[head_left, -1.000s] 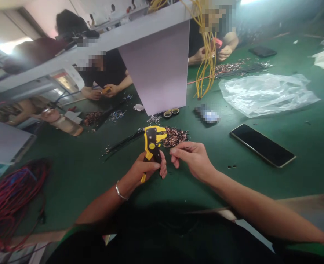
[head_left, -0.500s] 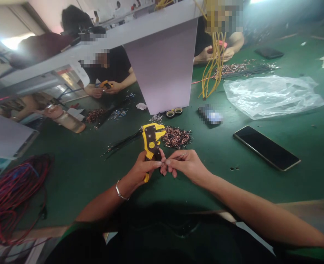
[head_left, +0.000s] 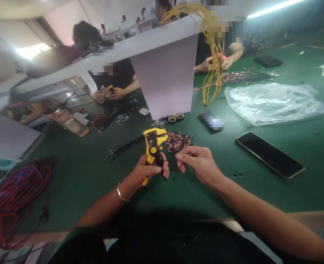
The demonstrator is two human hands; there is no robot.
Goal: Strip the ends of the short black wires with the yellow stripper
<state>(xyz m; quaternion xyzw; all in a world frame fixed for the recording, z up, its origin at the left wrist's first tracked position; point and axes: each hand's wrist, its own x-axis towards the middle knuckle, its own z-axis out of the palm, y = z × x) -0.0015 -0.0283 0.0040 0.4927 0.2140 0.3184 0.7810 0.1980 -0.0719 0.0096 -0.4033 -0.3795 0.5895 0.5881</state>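
My left hand [head_left: 150, 169] is wrapped round the grip of a yellow and black wire stripper [head_left: 154, 145], its jaws pointing up and to the right. My right hand [head_left: 196, 161] is pinched a little to the right of the tool and apart from it. A thin, pale sliver shows at its fingers, too small to name. Just beyond the jaws lies a pile of short wire pieces [head_left: 178, 141] with coppery ends. A bundle of thin black wires [head_left: 126, 146] lies on the green table [head_left: 95, 198], left of the stripper.
A black phone [head_left: 270, 154] lies at right, near a clear plastic bag [head_left: 274, 102]. Two tape rolls [head_left: 176, 117] sit by the upright panel [head_left: 167, 80]. Yellow wires [head_left: 214, 69] hang from the shelf. Red and blue cables [head_left: 18, 194] are coiled at left, below a bottle [head_left: 73, 124]. Co-workers sit opposite.
My right hand has come away from my left hand and moved right, still pinched. The stripper stays in my left hand. The camera view has shifted slightly.
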